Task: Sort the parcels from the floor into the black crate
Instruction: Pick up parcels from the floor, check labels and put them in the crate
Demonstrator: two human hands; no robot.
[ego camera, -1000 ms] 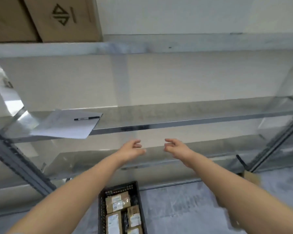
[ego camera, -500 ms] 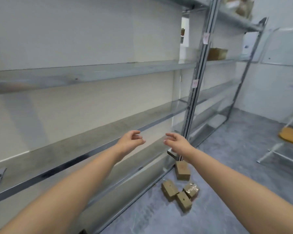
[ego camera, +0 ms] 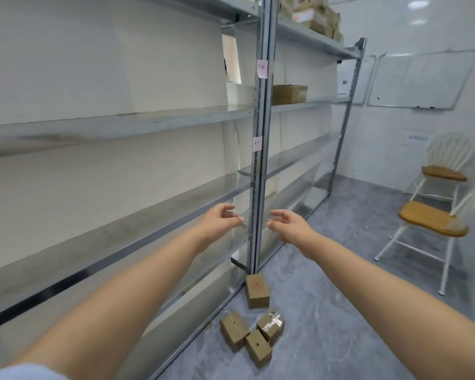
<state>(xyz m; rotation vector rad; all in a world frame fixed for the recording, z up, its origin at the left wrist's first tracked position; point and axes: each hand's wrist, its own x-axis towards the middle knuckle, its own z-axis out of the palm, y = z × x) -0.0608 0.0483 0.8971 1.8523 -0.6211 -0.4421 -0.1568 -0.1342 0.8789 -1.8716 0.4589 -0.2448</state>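
Note:
Several small brown cardboard parcels lie on the grey floor by the foot of the metal shelving. One parcel [ego camera: 257, 290] sits against the shelf upright; a cluster lies nearer me, with one at the left [ego camera: 234, 330], a tape-wrapped one [ego camera: 271, 326] and one in front [ego camera: 257, 348]. My left hand [ego camera: 217, 222] and my right hand [ego camera: 288, 224] are stretched out in front at waist height, fingers loosely curled, holding nothing, well above the parcels. The black crate is out of view.
Long metal shelving [ego camera: 259, 133] runs along the left wall, with boxes [ego camera: 288, 94] on its far section. Two white chairs with wooden seats [ego camera: 431, 218] stand at the right. A whiteboard [ego camera: 420, 78] hangs on the far wall.
The view has swung right, from the crate and the paper on the shelf to the parcels on the floor. Both hands stay extended and hold nothing.

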